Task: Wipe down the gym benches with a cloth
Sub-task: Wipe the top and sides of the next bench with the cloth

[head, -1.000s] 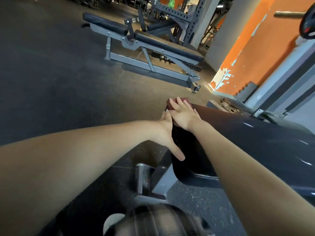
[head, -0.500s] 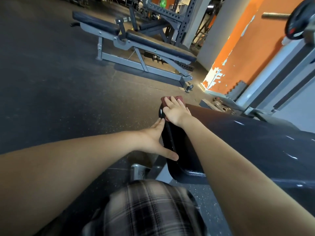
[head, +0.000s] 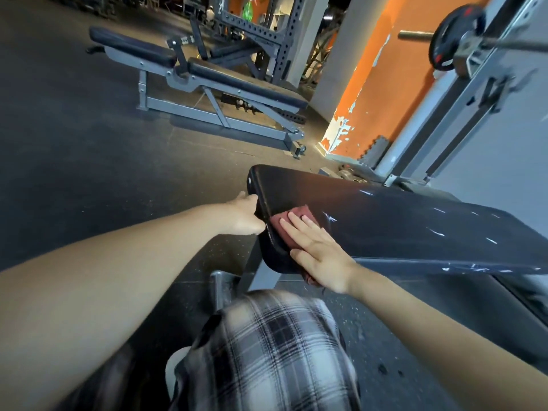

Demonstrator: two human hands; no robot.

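Pressing flat on the cloth, my right hand lies open with its fingers straight and spread. They point towards the far end of the near bench. The cloth is dark red and sits on top of the black pad close to its end. It laps over the pad's near edge, and a bit of it hangs out below the heel of the hand. My left hand is against the left side of the same pad, touching it just beside the cloth. Its fingertips meet the pad's edge, and I cannot tell from here whether they curl round it or only lean on it. The pad top shows pale streaks of glare further along to the right. A checked garment fills the bottom of the view between my forearms. Well apart, across the dark floor, stands a second bench on a grey frame, in front of a steel rack. An orange wall with flaking paint rises behind, and a weight plate sits on a bar at upper right.
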